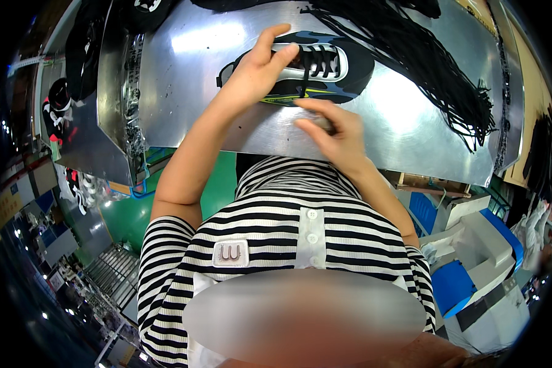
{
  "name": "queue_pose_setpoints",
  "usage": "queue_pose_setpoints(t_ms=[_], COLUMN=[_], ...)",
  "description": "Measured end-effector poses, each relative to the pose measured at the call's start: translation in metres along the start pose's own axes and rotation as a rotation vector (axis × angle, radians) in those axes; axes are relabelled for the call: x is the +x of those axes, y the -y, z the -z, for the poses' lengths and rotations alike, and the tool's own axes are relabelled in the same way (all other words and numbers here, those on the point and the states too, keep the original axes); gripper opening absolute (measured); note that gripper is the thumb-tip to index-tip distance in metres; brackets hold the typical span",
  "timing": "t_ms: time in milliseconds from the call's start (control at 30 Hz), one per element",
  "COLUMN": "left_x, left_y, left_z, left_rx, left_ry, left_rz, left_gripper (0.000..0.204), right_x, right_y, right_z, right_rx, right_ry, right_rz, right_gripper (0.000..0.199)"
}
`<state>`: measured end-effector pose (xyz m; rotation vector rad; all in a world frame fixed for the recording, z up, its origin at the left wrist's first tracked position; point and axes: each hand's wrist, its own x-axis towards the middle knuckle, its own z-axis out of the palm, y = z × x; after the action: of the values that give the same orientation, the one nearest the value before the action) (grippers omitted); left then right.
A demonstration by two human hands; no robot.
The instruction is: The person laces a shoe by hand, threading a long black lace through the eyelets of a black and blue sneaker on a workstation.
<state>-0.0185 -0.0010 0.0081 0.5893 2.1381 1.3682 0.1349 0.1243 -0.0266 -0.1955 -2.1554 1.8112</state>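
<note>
A black sneaker (359,67) with grey-blue patches, yellow-green lines and a white-edged lace opening lies sideways on the metal table, toe to the right. Black laces (316,61) cross its opening, and one strand hangs over the near side. My left hand (257,70) reaches over the heel end, thumb and forefinger spread apart near the opening. Just on the near side of the shoe is my right hand (340,132), its forefinger tip close to the hanging strand. Its thumb and forefinger are apart, while the other fingers curl round something small and greyish, mostly hidden.
A long bundle of black laces (423,80) stretches across the right of the metal table (184,104). Dark shoe pieces (147,12) sit at the far left. Raised metal edges bound the table's sides. A blue and grey plastic thing (472,257) stands below right.
</note>
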Motion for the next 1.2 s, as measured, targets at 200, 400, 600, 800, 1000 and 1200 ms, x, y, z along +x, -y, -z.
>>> queue_pose_setpoints(t_ms=[200, 400, 600, 800, 1000, 1200], left_x=[-0.050, -0.044, -0.042, -0.042, -0.043, -0.044], left_y=[-0.004, 0.008, 0.007, 0.011, 0.013, 0.014], left_z=[0.006, -0.001, 0.000, -0.009, -0.005, -0.003], left_rx=[0.299, 0.385, 0.376, 0.407, 0.520, 0.570], left_ry=[-0.001, -0.073, 0.004, -0.030, -0.076, -0.083], left_rz=[-0.216, -0.259, -0.325, -0.296, -0.348, -0.394], left_gripper=[0.038, 0.018, 0.023, 0.026, 0.025, 0.024], right_x=[0.009, 0.025, 0.054, 0.053, 0.041, 0.017], right_y=[-0.009, -0.011, 0.011, -0.002, 0.003, 0.008], right_z=[0.014, -0.004, -0.005, -0.012, -0.002, 0.008], right_rx=[-0.037, -0.028, 0.484, 0.493, 0.248, -0.148], right_ry=[-0.028, 0.010, -0.099, -0.126, 0.000, 0.147], right_rz=[-0.229, -0.310, -0.466, -0.443, -0.403, -0.268], right_gripper=[0.015, 0.016, 0.013, 0.011, 0.015, 0.019])
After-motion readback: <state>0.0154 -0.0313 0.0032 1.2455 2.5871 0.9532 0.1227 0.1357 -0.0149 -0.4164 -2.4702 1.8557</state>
